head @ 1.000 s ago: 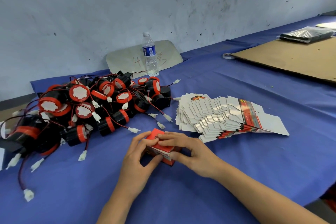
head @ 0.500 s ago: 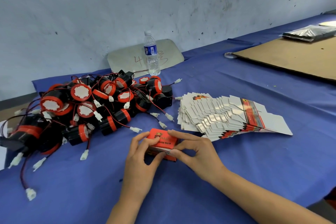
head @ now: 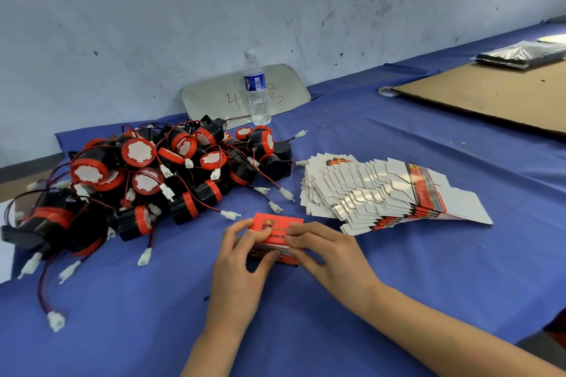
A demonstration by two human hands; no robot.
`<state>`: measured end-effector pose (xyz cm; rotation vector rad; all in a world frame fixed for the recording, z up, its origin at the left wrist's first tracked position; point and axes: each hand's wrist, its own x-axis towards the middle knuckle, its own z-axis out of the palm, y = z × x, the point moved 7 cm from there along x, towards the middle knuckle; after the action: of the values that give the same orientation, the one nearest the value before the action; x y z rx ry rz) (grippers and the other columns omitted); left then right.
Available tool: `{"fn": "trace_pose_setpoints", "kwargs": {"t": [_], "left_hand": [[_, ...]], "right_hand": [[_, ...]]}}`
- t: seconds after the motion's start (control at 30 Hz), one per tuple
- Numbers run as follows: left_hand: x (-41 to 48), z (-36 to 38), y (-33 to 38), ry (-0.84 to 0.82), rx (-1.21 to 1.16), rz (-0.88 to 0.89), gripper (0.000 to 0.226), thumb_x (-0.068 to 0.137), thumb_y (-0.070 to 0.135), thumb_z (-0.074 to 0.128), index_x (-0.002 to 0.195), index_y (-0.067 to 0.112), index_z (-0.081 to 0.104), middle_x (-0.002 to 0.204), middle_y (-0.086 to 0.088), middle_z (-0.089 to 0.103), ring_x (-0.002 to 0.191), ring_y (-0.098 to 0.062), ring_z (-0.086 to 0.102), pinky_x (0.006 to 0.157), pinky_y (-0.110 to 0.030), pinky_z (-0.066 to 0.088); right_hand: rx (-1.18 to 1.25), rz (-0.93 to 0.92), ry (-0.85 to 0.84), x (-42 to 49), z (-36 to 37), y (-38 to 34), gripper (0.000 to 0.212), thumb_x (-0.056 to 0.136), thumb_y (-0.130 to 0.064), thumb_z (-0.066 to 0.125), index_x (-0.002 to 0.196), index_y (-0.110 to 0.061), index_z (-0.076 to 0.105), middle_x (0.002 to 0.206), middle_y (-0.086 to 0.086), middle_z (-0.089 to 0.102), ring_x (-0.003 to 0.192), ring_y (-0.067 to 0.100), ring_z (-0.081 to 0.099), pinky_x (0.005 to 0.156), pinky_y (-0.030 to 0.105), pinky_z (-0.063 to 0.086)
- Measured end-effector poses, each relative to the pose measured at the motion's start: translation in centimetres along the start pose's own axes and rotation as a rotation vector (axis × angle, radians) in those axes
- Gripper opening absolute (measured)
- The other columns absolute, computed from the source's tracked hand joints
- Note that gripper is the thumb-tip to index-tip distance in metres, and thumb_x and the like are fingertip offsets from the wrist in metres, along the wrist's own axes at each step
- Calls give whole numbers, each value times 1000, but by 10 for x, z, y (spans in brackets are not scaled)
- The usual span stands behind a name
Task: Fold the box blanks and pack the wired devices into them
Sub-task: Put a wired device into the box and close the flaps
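Note:
A small red box [head: 277, 223] stands on the blue tablecloth in front of me, between both my hands. My left hand [head: 242, 266] grips its left side, thumb curled against the near face. My right hand [head: 330, 257] holds the right side, fingertips pressing on the top and front edge. A heap of black and red wired devices [head: 147, 180] with white plugs lies to the left. A fanned stack of flat box blanks [head: 382, 193], white side up, lies to the right.
A water bottle [head: 256, 89] stands at the back against a pale board [head: 214, 95] leaning on the wall. A large brown cardboard sheet [head: 490, 95] and a dark plastic-wrapped pack [head: 520, 53] lie at the far right. Loose wires with plugs [head: 55, 320] trail toward the table's front left.
Both hands have turned the red box so its printed top faces up, and my fingers have shifted along its front edge. The piles have not moved.

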<state>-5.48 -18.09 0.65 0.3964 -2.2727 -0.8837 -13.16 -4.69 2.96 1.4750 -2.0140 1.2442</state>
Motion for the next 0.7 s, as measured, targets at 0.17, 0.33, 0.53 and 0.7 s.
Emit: {"fn": "trace_pose_setpoints", "kwargs": {"t": [0.17,0.33,0.53,0.7], "left_hand": [[0,0,-1,6,36,29,22,78,14,78,97,21,69,124,18,48,105,3,54,84,2,35],[3,1,0,-15,26,35,32,80,9,76,95,34,63,136,16,46,116,2,50,88,2,33],[-1,13,-1,-242,63,97,79,75,20,82,125,60,36,154,25,11,138,-8,30,104,-25,38],[0,5,13,-140,48,211,64,71,30,84,122,48,49,130,14,47,118,-2,47,95,-21,46]], "right_hand": [[-60,-36,-57,0,4,1,10,75,-5,77,84,-4,74,100,6,71,92,21,70,74,34,59],[-97,13,-193,-3,19,11,24,87,-15,68,110,-8,63,138,0,52,138,23,36,111,19,23],[-66,24,-177,0,16,6,30,86,-16,66,116,-12,64,124,2,57,115,24,50,97,32,44],[121,163,-21,1,-6,11,29,87,-30,67,110,-12,67,107,0,60,99,18,56,87,32,47]]}}
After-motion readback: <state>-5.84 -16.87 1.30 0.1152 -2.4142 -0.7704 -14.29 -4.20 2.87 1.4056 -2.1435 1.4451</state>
